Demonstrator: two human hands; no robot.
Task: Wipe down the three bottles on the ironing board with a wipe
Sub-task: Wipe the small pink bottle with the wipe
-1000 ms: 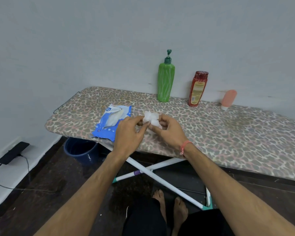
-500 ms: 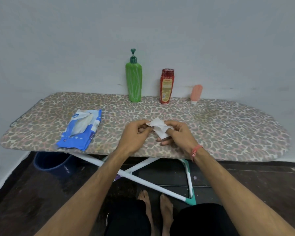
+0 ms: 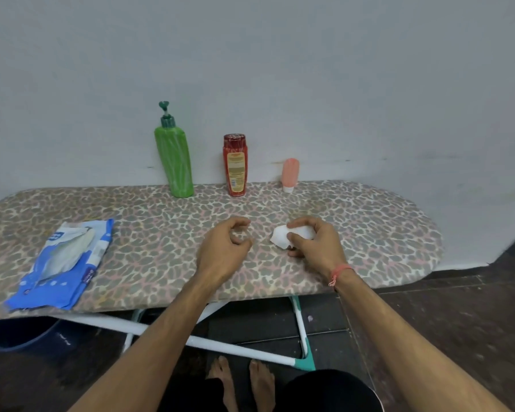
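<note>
Three bottles stand at the back of the leopard-print ironing board (image 3: 384, 230), against the wall: a tall green pump bottle (image 3: 174, 162), a red bottle (image 3: 235, 165) with a yellow label, and a small pink tube (image 3: 290, 174) standing on its white cap. My right hand (image 3: 312, 243) grips a folded white wipe (image 3: 281, 238) over the middle of the board. My left hand (image 3: 225, 249) hovers just left of it, fingers loosely curled, holding nothing. Both hands are in front of the bottles, well short of them.
A blue and white wipes packet (image 3: 63, 263) lies open on the board's left part. Under the board are its white crossed legs (image 3: 220, 343), a dark blue bucket (image 3: 21, 334) at the left, and my bare feet (image 3: 241, 382) on the dark floor.
My left hand has let go of the wipe and moved a little left. The wipe now sits bunched in my right hand alone. The view has shifted left across the board.
</note>
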